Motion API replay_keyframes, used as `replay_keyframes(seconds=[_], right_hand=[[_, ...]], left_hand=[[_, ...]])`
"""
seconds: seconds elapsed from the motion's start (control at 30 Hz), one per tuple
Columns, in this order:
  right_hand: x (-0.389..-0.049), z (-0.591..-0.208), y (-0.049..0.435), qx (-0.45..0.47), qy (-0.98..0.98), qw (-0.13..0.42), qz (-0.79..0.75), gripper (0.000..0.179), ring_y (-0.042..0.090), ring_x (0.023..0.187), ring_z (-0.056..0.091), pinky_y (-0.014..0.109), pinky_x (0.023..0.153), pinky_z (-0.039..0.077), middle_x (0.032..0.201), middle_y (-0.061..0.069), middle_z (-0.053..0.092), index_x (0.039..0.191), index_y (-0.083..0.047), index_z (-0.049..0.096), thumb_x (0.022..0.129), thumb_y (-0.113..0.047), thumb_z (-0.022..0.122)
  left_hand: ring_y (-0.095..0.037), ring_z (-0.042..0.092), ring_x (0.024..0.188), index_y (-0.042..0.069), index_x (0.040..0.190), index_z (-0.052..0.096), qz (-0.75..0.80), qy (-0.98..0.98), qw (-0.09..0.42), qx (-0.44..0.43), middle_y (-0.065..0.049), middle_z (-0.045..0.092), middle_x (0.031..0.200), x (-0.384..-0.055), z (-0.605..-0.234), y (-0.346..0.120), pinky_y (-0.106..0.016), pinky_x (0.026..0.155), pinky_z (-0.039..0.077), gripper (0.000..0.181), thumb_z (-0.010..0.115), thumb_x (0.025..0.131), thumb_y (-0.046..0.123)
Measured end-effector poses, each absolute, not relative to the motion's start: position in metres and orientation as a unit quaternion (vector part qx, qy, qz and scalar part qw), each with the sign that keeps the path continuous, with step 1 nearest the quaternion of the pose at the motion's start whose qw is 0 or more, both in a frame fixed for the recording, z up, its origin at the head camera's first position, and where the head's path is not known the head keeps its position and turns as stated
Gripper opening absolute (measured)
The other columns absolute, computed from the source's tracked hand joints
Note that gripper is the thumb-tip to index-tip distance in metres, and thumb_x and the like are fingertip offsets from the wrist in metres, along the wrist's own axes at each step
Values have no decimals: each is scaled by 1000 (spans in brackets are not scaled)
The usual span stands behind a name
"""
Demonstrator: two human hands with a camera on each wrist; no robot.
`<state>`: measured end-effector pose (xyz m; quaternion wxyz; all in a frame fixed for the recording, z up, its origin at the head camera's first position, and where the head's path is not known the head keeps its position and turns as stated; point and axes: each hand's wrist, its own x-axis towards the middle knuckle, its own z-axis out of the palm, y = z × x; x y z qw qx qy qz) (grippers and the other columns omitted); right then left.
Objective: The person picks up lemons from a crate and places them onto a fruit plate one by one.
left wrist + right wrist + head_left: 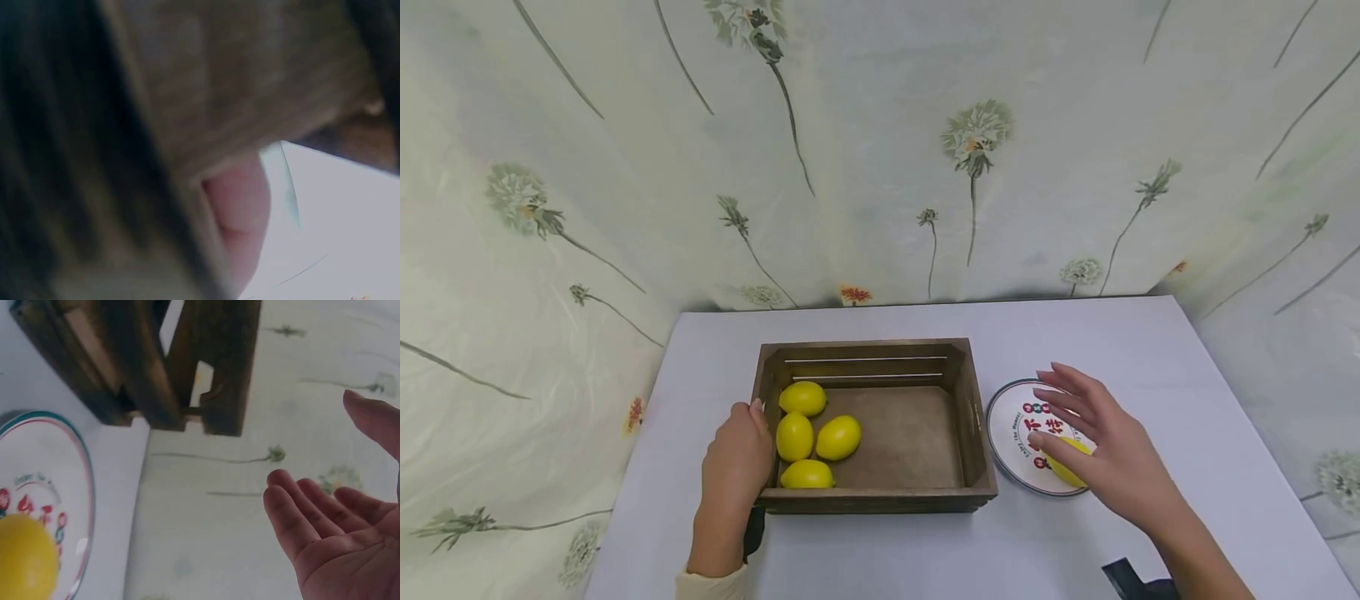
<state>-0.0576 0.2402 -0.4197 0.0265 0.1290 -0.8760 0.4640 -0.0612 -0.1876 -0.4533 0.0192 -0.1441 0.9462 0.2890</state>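
Note:
A brown slatted wooden crate (880, 500) stands on the white table with several yellow lemons (838, 437) along its left side. My left hand (737, 454) grips the crate's left wall; the left wrist view shows a finger (240, 212) against blurred wood (250, 75). Right of the crate lies a round white plate (1011, 446) with red characters, and one lemon (1064, 477) rests on it. Over that plate hovers my right hand (1112, 446), fingers extended, thumb apart, palm bare in the right wrist view. The hand partly hides the plate's lemon in the head view.
The table (887, 558) ends at a back edge against a hanging cloth (872, 167) printed with dandelions, which also drapes both sides. A black strap piece (1123, 577) shows near the right wrist. The plate sits close to the crate's right wall.

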Motion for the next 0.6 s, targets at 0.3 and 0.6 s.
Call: replay_keyframes(seconds=[0.3, 0.6], right_hand=[[-77, -393, 212, 186, -841, -28, 508, 80, 20, 129, 62, 21, 99, 49, 150, -4, 55, 157, -29, 40, 92, -13, 83], [-102, -375, 184, 258, -773, -109, 570, 73, 25, 134, 58, 33, 103, 51, 152, 3, 53, 157, -20, 41, 96, -4, 76]], left_hand=[[-28, 54, 51, -11, 103, 55, 295, 943, 22, -151, -16, 57, 70, -62, -456, -189, -35, 42, 46, 45, 34, 114, 27], [-26, 51, 49, -10, 103, 56, 307, 938, 18, -158, -12, 52, 65, -63, -458, -187, -32, 41, 41, 46, 34, 115, 29]])
